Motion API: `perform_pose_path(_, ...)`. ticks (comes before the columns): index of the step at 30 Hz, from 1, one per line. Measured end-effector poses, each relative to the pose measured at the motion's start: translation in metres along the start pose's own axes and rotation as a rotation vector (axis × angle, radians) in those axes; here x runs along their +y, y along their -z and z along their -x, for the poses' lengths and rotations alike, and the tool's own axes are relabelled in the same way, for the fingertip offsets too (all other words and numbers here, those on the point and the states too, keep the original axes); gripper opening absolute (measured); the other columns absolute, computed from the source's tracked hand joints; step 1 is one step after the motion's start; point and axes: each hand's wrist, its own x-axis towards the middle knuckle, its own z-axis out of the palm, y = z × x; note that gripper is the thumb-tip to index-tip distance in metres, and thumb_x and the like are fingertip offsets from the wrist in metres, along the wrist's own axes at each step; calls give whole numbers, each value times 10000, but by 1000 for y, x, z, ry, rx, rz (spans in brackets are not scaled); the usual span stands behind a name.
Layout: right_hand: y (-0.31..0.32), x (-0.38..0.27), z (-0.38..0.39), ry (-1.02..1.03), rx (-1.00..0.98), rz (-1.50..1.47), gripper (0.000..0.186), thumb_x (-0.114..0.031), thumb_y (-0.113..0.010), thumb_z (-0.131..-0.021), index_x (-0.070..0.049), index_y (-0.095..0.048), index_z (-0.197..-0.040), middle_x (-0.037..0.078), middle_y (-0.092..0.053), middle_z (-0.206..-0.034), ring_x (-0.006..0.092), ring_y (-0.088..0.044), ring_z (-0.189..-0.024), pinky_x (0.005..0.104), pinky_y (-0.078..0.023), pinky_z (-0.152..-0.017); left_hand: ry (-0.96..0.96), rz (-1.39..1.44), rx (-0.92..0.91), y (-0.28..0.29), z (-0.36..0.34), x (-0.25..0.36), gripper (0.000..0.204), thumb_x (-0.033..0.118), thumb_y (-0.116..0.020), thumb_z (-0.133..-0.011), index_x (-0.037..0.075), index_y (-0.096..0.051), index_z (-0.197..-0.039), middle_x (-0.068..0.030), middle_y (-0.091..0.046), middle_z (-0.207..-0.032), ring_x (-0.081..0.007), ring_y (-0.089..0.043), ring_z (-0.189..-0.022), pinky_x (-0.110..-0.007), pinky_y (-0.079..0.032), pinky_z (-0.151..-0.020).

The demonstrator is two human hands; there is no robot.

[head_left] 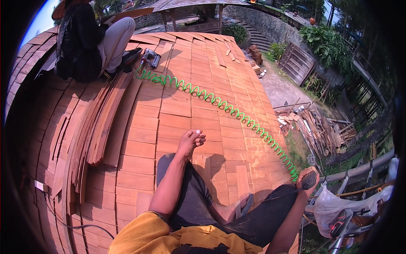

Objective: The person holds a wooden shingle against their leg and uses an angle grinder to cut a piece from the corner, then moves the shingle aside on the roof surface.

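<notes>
1. Roof slope, wooden shingles (177,108): laid in rows across most of the visible surface; covering judged largely done.
2. Stacked boards (103,122), at your left: loose, judged the unlaid remainder.
3. Your left hand (192,142): curled narrow above the shingles, nothing visible in it.
4. Your right hand (301,183): holding a dark rounded object (310,180), kind unclear, beside your right knee.
5. Green coiled hose (224,103): from near that hand to the nail gun (150,58), by a co-worker (84,46).
6. Brands, labels, writing: none legible.

The left grip (191,141) curls above the wooden shingles (139,148), the right grip (301,184) clasps a dark rounded object (309,180), and a green coiled hose (227,108) stretches over to that nail gun (150,58).
</notes>
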Motion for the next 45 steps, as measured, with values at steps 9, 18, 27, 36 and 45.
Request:
perform_pose_path(9, -8, 14, 2, -20, 15, 17, 429, -298, -708, -841, -8, -560, -1121, 102, -606, -1013, 195, -623, -909, 312, -566, -767, -256, -622, -17, -13, -3, -20, 375, 287, -689, -909, -48, -623, -1064, -85, -672, -922, -141, -620, -854, -297, -499, -773)
perform_pose_path(18, -5, 18, -8, -147, 114, -134, 430, -288, -725, -829, -20, -574, -1129, 93, -602, -1015, 198, -632, -921, 322, -565, -777, -260, -842, -64, -21, -9, -18, 433, 328, -680, -899, -49, -628, -1106, -141, -685, -898, -197, -650, -830, -332, -514, -770)
perform_pose_path(27, 4, 15, -16, -141, 114, -95, 425, -284, -732, -825, -11, -561, -1100, 97, -599, -1002, 204, -633, -910, 348, -573, -771, -97, -1332, -627, -17, -15, -43, 686, 453, -691, -860, -43, -525, -1305, -267, -658, -1123, -396, -640, -1053, -437, -513, -901)
perform_pose_path(36, -3, 14, -10, -113, 78, -84, 447, -300, -743, -816, -11, -553, -1100, 96, -594, -996, 199, -631, -908, 339, -572, -771, -96, -1496, -856, -32, -20, -73, 735, 469, -678, -861, -35, -480, -1359, -274, -605, -1227, -407, -581, -1154, -458, -472, -968)
perform_pose_path(45, -3, 11, -1, -100, 35, -78, 455, -284, -751, -809, -11, -558, -1117, 95, -601, -1009, 193, -619, -940, 319, -567, -775, -24, -1448, -796, -24, -2, -53, 727, 463, -670, -874, -26, -469, -1373, -276, -568, -1291, -413, -555, -1196, -449, -455, -1009)
